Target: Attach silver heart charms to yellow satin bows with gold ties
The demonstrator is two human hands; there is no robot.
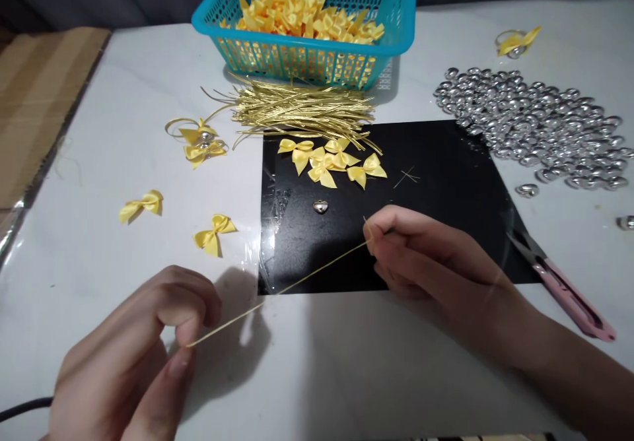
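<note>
A thin gold cord (317, 271) runs slantwise between my two hands. My left hand (133, 342), at the lower left over the white table, pinches its lower end between thumb and finger. Its other end is in the closed fingertips of my right hand (421, 249), over the black mat (321, 249), with a short tip sticking up past the fingers. A small silver heart bead (320, 206) lies on the mat between the hands. Several yellow ribbon bows (324, 165) are grouped on the mat just beyond it.
A teal basket (317, 43) of yellow bows stands at the back, with a bundle of gold cords (302, 107) before it. Silver beads (535, 121) are spread at right, near pink-handled scissors (569, 289). Loose bows (214, 233) and looped bow pieces (201, 138) lie at left.
</note>
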